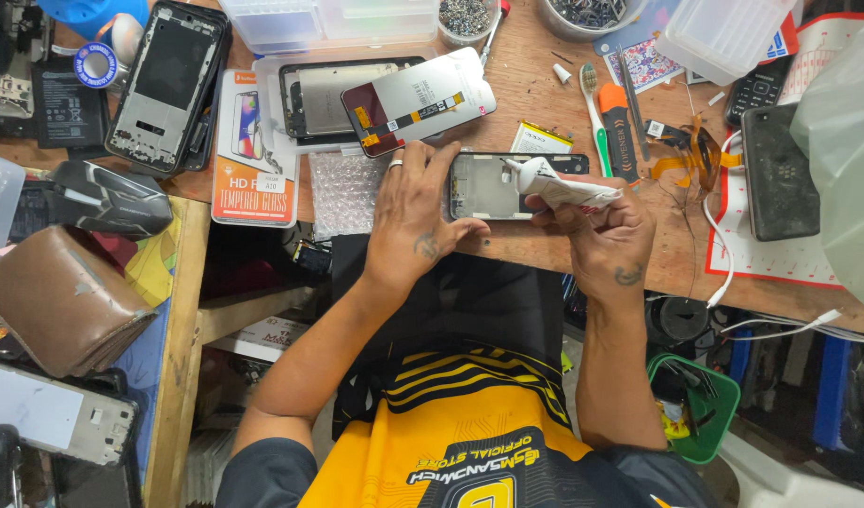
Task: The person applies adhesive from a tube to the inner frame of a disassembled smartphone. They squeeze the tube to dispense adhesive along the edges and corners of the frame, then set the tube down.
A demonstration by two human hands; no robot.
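Observation:
A black phone frame (493,188) lies flat near the wooden table's front edge. My left hand (413,221), with a ring on one finger, presses on its left end and holds it steady. My right hand (596,230) grips a white glue tube (563,186), whose nozzle points at the frame's upper edge. A detached phone screen (418,102) with an orange flex cable lies just beyond my left hand, partly over another opened phone (309,99).
Bubble wrap (342,193) and a screen-protector box (253,150) lie to the left. A toothbrush (594,113), an orange pry tool (618,127), a small battery (542,139) and a black phone (778,169) lie to the right. Clear plastic boxes (328,19) and screw cups (465,17) line the back.

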